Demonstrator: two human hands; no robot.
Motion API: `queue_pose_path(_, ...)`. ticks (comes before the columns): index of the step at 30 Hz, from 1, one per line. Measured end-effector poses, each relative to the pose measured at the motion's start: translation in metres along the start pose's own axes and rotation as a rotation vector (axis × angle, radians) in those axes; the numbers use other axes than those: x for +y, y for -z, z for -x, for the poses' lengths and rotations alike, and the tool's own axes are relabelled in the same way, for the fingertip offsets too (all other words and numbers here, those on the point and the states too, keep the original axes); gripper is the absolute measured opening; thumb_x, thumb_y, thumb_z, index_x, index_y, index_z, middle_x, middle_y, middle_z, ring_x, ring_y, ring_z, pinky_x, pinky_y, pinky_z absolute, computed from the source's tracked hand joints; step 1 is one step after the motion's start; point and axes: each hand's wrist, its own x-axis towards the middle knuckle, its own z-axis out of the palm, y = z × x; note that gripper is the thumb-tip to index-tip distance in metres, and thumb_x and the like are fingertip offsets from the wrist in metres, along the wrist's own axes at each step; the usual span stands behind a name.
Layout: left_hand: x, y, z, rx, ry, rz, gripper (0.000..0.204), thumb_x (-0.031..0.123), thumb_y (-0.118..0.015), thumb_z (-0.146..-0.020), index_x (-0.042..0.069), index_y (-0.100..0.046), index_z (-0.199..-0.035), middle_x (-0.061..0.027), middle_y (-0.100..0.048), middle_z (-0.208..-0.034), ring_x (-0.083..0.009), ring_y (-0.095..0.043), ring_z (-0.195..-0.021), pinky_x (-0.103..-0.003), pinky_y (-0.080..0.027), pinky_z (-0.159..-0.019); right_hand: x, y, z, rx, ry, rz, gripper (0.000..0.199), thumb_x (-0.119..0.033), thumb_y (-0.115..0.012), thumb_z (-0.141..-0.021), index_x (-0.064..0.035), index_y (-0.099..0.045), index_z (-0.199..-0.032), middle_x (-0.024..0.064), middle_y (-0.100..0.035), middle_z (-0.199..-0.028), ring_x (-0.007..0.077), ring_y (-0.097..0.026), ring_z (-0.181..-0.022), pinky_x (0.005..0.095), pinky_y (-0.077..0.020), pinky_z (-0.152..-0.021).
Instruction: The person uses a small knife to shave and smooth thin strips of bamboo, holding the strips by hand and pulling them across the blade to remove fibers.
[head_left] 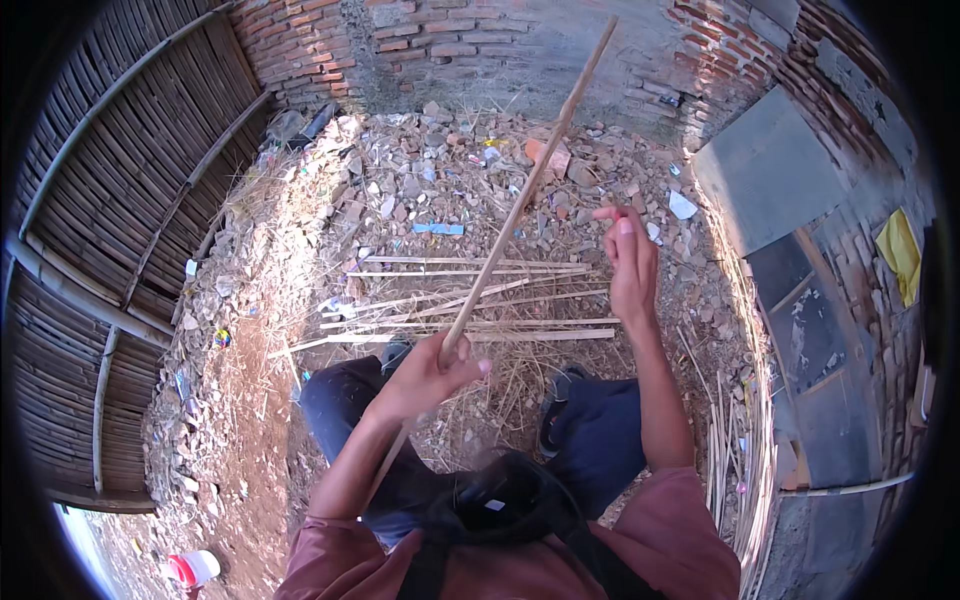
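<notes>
A long, light-brown bamboo strip (pixel 508 222) slants from beside my left thigh up toward the brick wall. My left hand (pixel 428 378) is closed around its lower part, with the thumb pointing right. To the right of the strip and apart from it, my right hand (pixel 632 262) is raised with bent fingers, the index finger reaching left. Nothing shows in that hand. Beyond my knees, several thin pale bamboo strips (pixel 540 335) lie roughly crosswise on the ground.
Rubble and broken brick (pixel 430 165) cover the ground up to the brick wall (pixel 450 50). A slatted bamboo panel (pixel 120 150) stands at left. Grey boards (pixel 770 165) lean at right, with more long strips (pixel 760 480) beside them. A red-and-white container (pixel 195 568) sits lower left.
</notes>
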Motion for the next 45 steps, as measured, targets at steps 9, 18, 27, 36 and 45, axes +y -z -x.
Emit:
queue_pose_path(9,-0.003,-0.006,-0.005,0.081,-0.120,-0.013,0.041,0.030,-0.085,-0.089,0.009,-0.050,-0.090,0.0081,-0.045,-0.078,-0.0041,-0.042,-0.072,-0.024,-0.037,-0.061,-0.042,-0.066,0.063,-0.440,0.324,0.084,0.022,-0.023,-0.073,-0.094,-0.0054,-0.068,-0.106,0.0107,-0.072,-0.089,0.0279,-0.073,-0.074,0.0381,-0.0560,-0.062)
queue_pose_path(18,0.001,-0.018,-0.007,0.172,-0.193,-0.002,0.042,0.031,-0.079,-0.095,0.008,-0.046,-0.084,0.0060,-0.043,-0.076,-0.0055,-0.040,-0.073,-0.026,-0.037,-0.060,-0.033,-0.073,0.070,-0.395,0.375,0.165,0.026,-0.025,-0.077,-0.090,-0.0074,-0.070,-0.108,0.0083,-0.071,-0.088,0.0275,-0.071,-0.071,0.0390,-0.0557,-0.060)
queue_pose_path(27,0.006,-0.020,0.000,0.247,-0.179,-0.229,0.046,0.034,-0.078,-0.096,0.009,-0.042,-0.080,0.0044,-0.041,-0.069,-0.0072,-0.038,-0.069,-0.029,-0.037,-0.057,-0.034,-0.072,0.063,-0.377,0.332,0.140,0.021,-0.025,-0.077,-0.091,-0.0082,-0.072,-0.103,0.0075,-0.071,-0.085,0.0265,-0.070,-0.069,0.0380,-0.0549,-0.059)
queue_pose_path(36,-0.005,-0.022,0.004,0.291,-0.185,-0.267,0.048,0.037,-0.077,-0.096,0.008,-0.042,-0.079,0.0025,-0.039,-0.067,-0.0083,-0.037,-0.068,-0.030,-0.038,-0.057,-0.036,-0.071,0.061,-0.345,0.335,0.158,0.019,-0.024,-0.076,-0.092,-0.0073,-0.072,-0.102,0.0082,-0.071,-0.085,0.0262,-0.070,-0.067,0.0375,-0.0545,-0.058)
queue_pose_path(45,-0.020,-0.033,0.026,0.283,-0.131,-0.375,0.042,0.034,-0.072,-0.099,0.001,-0.050,-0.085,-0.0049,-0.046,-0.062,-0.0129,-0.040,-0.061,-0.034,-0.042,-0.056,-0.017,-0.053,0.025,-0.275,0.206,0.195,0.023,-0.024,-0.074,-0.094,-0.0022,-0.073,-0.103,0.0120,-0.074,-0.087,0.0266,-0.072,-0.072,0.0373,-0.0549,-0.065)
